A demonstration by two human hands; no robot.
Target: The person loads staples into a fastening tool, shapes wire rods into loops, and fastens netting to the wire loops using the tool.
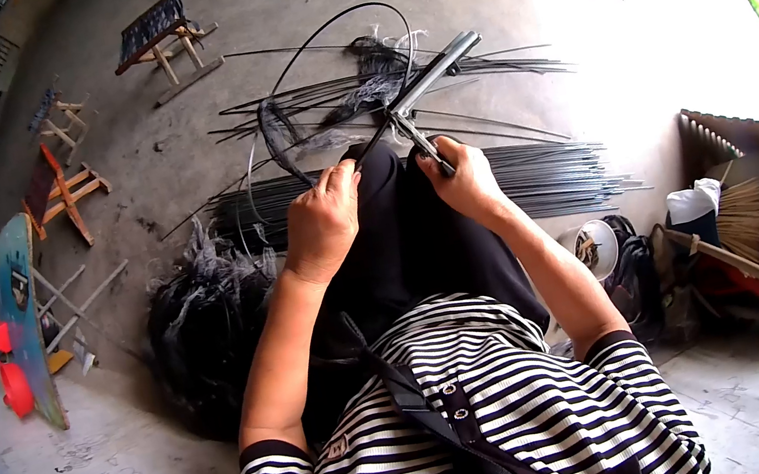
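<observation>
The left hand (327, 218), at eleven o'clock, is pinching a thin dark piece (371, 145) between thumb and fingers, the metal tool (434, 75) is slanting beyond the knees at twelve, and the right hand (469, 183), at one, is gripping its handle closely.

Striped black-and-white knit shirt (484, 366); plain black cloth trousers (378, 227); folding wooden stool (66, 199), coloured orange-red.
</observation>
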